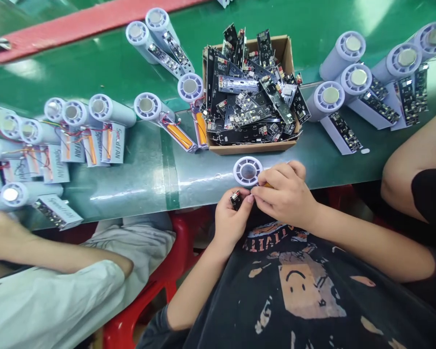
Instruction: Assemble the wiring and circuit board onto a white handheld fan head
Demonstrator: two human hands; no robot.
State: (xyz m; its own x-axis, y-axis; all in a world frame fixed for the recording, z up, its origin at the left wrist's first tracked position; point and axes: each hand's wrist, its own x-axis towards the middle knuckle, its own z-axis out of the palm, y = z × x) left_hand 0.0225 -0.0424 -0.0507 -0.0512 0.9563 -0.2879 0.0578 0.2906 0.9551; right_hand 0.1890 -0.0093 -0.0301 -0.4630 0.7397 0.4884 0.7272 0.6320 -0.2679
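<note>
My left hand (232, 213) is closed at the front edge of the bench, with a small black circuit board (236, 199) held between its thumb and fingers. Close beside it, my right hand (288, 194) pinches at something near the left thumb; the fingertips hide what it is. A bit of orange (268, 185) shows under the right fingers. Just beyond both hands is a pale lilac fan unit (247, 171), its round spoked end facing up and its lower part hidden by the hands.
A cardboard box (254, 148) heaped with circuit boards stands behind the hands. Several fan units (111, 109) lie to the left, some with orange cells and wires; others (329, 99) with boards stand right. A co-worker's arm (58, 249) rests at left, above a red stool (181, 242).
</note>
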